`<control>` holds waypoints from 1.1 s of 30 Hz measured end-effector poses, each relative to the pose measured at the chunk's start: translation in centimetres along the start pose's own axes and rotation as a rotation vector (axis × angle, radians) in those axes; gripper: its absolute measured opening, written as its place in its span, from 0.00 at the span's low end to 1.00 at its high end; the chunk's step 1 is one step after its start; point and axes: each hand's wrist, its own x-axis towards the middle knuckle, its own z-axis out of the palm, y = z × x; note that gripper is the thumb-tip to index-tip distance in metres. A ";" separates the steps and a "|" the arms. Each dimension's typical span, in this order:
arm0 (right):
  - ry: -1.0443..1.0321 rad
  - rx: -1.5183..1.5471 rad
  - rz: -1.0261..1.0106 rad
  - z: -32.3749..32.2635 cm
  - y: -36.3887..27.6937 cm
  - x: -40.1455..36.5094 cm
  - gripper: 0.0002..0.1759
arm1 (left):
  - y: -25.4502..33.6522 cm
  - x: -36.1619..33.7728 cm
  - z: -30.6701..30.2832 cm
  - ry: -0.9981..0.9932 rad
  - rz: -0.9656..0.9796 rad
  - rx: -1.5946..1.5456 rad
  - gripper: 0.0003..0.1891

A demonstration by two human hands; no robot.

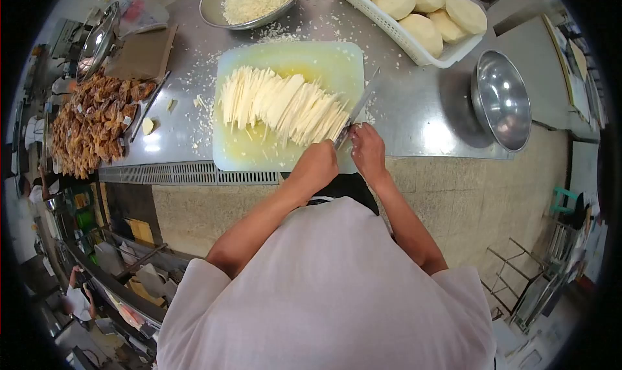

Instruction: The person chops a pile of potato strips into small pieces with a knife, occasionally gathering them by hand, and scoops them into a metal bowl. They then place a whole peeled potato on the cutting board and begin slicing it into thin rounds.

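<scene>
Across the right end of a pale shredded vegetable pile [285, 104] slants a wide-bladed knife [364, 103]. The shreds lie fanned out on a light green cutting board [291, 52]. My left hand [315, 168] is closed in a fist at the knife's near end, where the handle is hidden. My right hand [368, 151] sits just right of the knife, its fingers curled in beside the blade. Whether those fingers hold anything is hidden.
A metal bowl of chopped white bits [259, 4] and a white basket [389, 30] of peeled vegetables stand behind the board. An empty steel bowl [502, 101] is at right. Browned food pieces [97, 120] and a dark rod [150, 105] lie left.
</scene>
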 end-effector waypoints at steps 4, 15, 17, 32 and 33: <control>-0.067 -0.038 0.014 -0.9 0.0 -1.8 0.04 | -0.2 -0.1 1.1 -0.048 0.003 -0.081 0.09; -0.057 0.147 0.393 1.2 -3.7 -0.4 0.24 | -3.2 -4.2 -11.1 0.239 -0.024 -0.027 0.11; -0.047 0.059 0.349 2.8 -3.3 -0.3 0.31 | -2.8 -4.8 -13.6 0.267 -0.093 0.008 0.11; -0.006 0.064 0.624 8.6 -8.8 5.6 0.49 | -12.9 -1.6 -11.2 -0.028 -0.235 -0.377 0.10; -0.002 0.061 0.623 8.7 -8.8 5.7 0.49 | -13.6 -1.7 -11.0 -0.028 -0.230 -0.378 0.10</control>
